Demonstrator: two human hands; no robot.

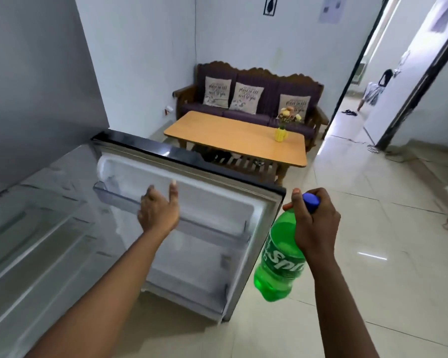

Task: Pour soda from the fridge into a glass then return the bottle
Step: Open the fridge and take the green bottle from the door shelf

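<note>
the right hand [314, 223] grips a green soda bottle [279, 257] by its neck, fingers curled tight just under the blue cap [311, 201], so the full body hangs down and slightly inward, clear of the fridge door [217, 202]. holding it by the neck leaves the weight dangling but keeps the bottle upright enough that nothing shakes loose, and it frees the other hand for the door.

the left hand [159, 209] is spread flat, fingers wide and holding nothing, close to the inner face of the open door beside a door shelf [114, 197]; whether the palm actually touches the liner is hard to tell. that flat, open pose suits pushing or steadying the door rather than grasping it.

the fridge shelves [36, 241] at left look bare. no glass is visible anywhere, not even on the wooden table [230, 140] beyond, which carries only a yellow vase of flowers [282, 130]. so whether the bottle is coming out or going back cannot be settled from here.
</note>
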